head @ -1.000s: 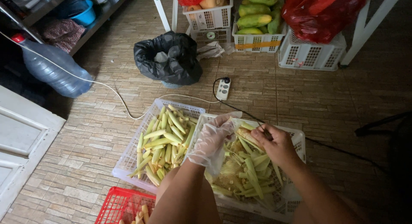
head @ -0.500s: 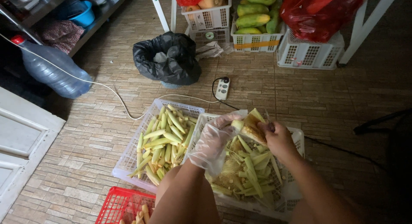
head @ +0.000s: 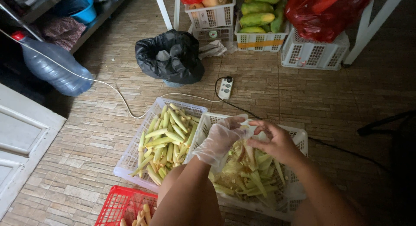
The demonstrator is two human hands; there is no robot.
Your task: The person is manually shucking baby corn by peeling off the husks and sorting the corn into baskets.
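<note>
A: What does the left hand (head: pixel 220 140) wear?

B: A thin, clear plastic glove, wrinkled at the wrist. Its fingers curl round a small pale cob (head: pixel 248 131), held just above the right-hand crate (head: pixel 299 137). The right hand (head: pixel 276 141) is bare and pinches the same cob from the other side, fingertips meeting the glove.

A: How does the cob look?

B: Mostly hidden between the fingers; only a pale yellow-green sliver shows, and whether leaves still wrap it cannot be told.

A: And the crate beneath?

B: White plastic lattice, rectangular, heaped with husks (head: pixel 247 174): long, limp, yellow-green strips lying every way.

A: The crate beside it?

B: The left crate (head: pixel 130 159) is the same white mesh, touching the first along one side. It holds baby corn (head: pixel 167 137), slim tapered spears, smooth, pale yellow, piled loosely.

A: Anything nearer the person?

B: A red basket (head: pixel 115 206) of the same open lattice at the lower edge, with a few cobs showing inside.

A: And the floor (head: pixel 303 91)?

B: Small tan brick-pattern tiles. On it sit a glossy black bag (head: pixel 171 57), crumpled and open, a white power strip (head: pixel 225 87) with its cable, and a big bluish water bottle (head: pixel 54 65) on its side.
</note>
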